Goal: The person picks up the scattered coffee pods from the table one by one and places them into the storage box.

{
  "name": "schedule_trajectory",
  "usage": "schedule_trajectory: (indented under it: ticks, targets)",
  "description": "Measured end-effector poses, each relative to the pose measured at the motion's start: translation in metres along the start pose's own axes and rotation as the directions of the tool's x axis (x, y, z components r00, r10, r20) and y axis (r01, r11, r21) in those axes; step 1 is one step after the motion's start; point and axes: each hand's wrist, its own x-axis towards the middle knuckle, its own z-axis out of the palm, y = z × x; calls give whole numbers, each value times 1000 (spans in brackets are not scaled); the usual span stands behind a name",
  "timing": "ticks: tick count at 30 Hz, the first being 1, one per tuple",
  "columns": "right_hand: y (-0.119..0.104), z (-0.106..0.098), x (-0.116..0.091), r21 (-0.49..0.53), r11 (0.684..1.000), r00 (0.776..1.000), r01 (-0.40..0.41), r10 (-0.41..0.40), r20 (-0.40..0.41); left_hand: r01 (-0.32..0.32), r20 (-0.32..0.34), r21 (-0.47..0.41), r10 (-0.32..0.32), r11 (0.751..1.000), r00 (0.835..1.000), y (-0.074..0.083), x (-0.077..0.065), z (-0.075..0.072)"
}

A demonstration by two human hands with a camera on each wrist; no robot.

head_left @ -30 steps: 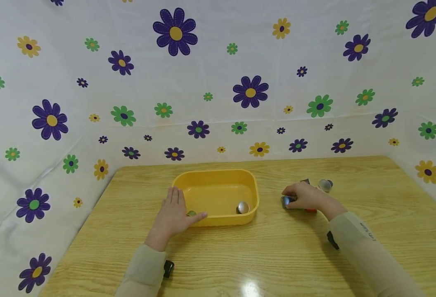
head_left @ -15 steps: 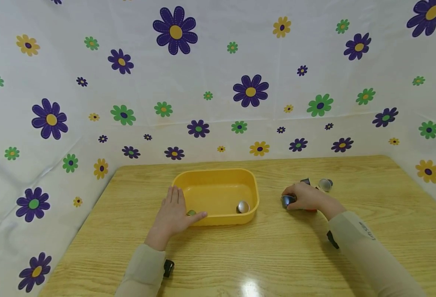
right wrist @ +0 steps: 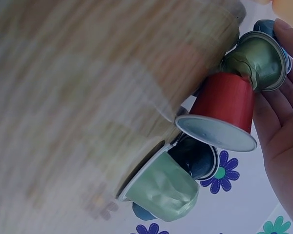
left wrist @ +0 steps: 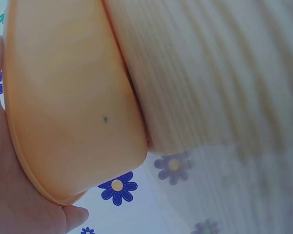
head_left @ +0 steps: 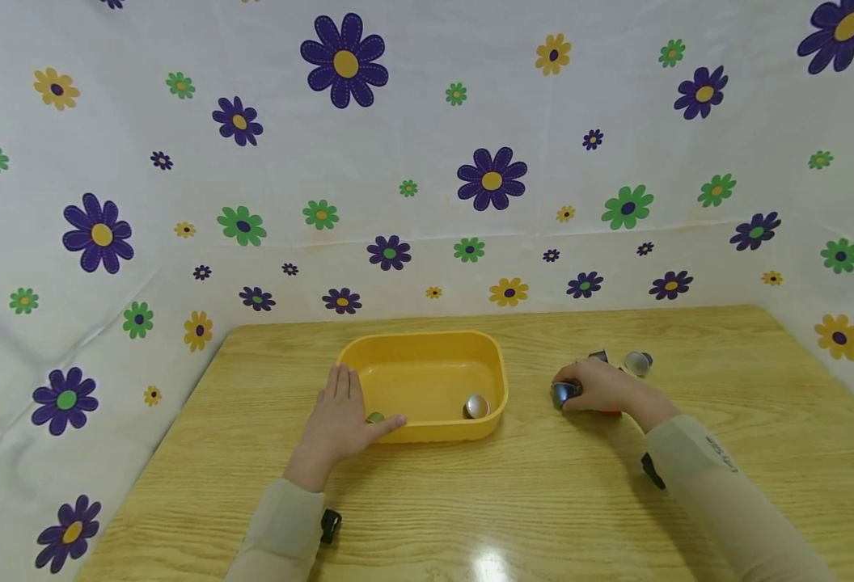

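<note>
My right hand (head_left: 602, 384) pinches a dark blue coffee capsule (head_left: 563, 394) between thumb and fingers, low over the table right of the yellow tub. In the right wrist view the thumb lies against that blue capsule (right wrist: 264, 27), which a green capsule (right wrist: 259, 58) partly covers. A red capsule (right wrist: 224, 102), a dark capsule (right wrist: 195, 156) and a pale green capsule (right wrist: 163, 185) lie close by the palm. With fingers straight, my left hand (head_left: 332, 424) rests on the left end of the yellow tub (head_left: 427, 434), thumb stretched along its front rim.
Inside the tub are a silver-faced capsule (head_left: 476, 406) at the right and a greenish capsule (head_left: 374, 418) near the left thumb. Another capsule (head_left: 637, 363) lies behind the right hand. A flower-patterned cloth (head_left: 412, 129) hangs behind the wooden table (head_left: 456, 509).
The blue capsule has turned slightly in my right fingers, showing more of its dark side. Both hands stay nearly where they were, and the tub has not moved.
</note>
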Motion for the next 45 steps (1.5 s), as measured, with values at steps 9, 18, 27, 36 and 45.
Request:
schedule_trajectory:
  ticks: [9, 18, 27, 36, 45]
  targets:
    - [3, -2, -4, 44, 999, 999, 2, 1, -49, 5, 1, -4, -5, 1000, 1000, 0, -1, 0]
    - [-1, -9, -7, 160, 987, 996, -3, 17, -88, -5, -8, 14, 6, 1000, 1000, 0, 0, 0]
    - [-4, -9, -7, 260, 965, 992, -9, 41, -118, 3, 3, 16, -3, 1000, 1000, 0, 1, -1]
    - [-9, -6, -2, 327, 944, 990, 45, 2, -142, 4, 2, 17, -4, 1000, 1000, 1, 0, 0]
    - [-21, -4, 8, 361, 925, 981, 116, -49, -188, 3, -2, 12, -3, 1000, 1000, 2, 0, 0]
